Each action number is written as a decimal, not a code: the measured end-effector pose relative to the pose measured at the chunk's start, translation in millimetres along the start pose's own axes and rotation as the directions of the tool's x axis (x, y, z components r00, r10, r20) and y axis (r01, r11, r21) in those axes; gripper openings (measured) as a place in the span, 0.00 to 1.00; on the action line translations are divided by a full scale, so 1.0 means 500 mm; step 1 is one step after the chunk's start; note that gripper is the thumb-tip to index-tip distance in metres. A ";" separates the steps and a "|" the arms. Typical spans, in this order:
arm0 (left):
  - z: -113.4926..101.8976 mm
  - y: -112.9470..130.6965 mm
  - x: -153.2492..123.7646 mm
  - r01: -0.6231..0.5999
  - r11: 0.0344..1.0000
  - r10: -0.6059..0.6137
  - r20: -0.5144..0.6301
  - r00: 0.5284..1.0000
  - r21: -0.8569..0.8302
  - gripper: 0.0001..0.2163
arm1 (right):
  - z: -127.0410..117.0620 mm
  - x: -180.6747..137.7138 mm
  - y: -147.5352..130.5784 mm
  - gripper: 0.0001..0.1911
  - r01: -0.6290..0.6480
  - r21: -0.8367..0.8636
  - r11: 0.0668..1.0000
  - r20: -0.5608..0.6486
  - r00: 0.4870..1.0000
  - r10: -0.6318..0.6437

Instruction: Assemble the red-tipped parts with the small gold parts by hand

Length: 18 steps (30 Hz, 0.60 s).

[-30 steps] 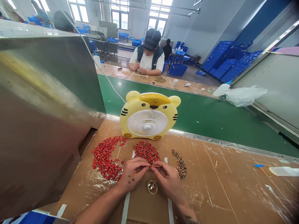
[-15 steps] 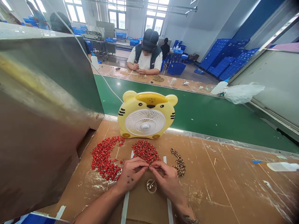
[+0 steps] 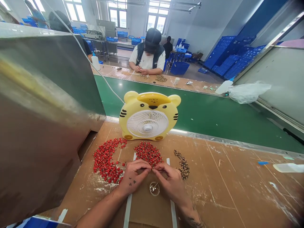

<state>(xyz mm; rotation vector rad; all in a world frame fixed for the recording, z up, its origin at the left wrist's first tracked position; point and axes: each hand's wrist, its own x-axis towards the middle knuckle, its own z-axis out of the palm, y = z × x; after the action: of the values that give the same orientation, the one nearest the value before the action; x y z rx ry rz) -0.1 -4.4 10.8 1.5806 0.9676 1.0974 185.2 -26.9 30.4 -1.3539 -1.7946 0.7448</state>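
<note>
My left hand [image 3: 133, 178] and my right hand [image 3: 171, 182] meet fingertip to fingertip over a cardboard pad [image 3: 147, 202], both pinched on a tiny part I cannot make out. Just beyond the fingers lies a heap of small red parts [image 3: 148, 152]. A larger spread of red parts [image 3: 105, 160] lies to the left. A curved row of small dark and brass parts [image 3: 182, 164] lies to the right. A small clear round dish [image 3: 154, 188] sits between my wrists.
A yellow tiger-shaped desk fan [image 3: 149, 116] stands behind the parts. A big metal housing [image 3: 45, 110] fills the left. A green conveyor belt [image 3: 213, 117] runs across, with a seated person [image 3: 148, 53] working beyond it. A white plastic bag [image 3: 248, 91] and a bottle [image 3: 287, 167] lie right.
The hands stay pinched together in the same spot. The view has shifted slightly; nothing else has moved.
</note>
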 end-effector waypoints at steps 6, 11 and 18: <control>-0.002 -0.003 -0.002 -0.049 0.998 0.047 0.058 0.997 0.044 0.11 | 0.001 0.001 -0.003 0.05 0.025 -0.011 1.000 0.016 1.000 -0.024; -0.002 -0.005 0.001 -0.015 0.999 0.014 0.014 1.000 0.031 0.09 | 0.007 -0.005 0.002 0.05 0.084 -0.074 0.994 -0.026 0.996 -0.086; 0.008 -0.014 -0.004 0.200 0.974 -0.202 -0.014 0.979 -0.103 0.04 | 0.007 -0.007 0.006 0.07 0.175 -0.130 0.976 0.029 0.984 -0.173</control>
<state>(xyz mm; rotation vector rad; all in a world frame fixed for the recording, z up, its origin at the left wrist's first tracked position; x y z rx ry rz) 2.8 -5.7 3.1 1.3580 1.0475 1.0104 184.7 -29.4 25.2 -1.2560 -1.9768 0.5541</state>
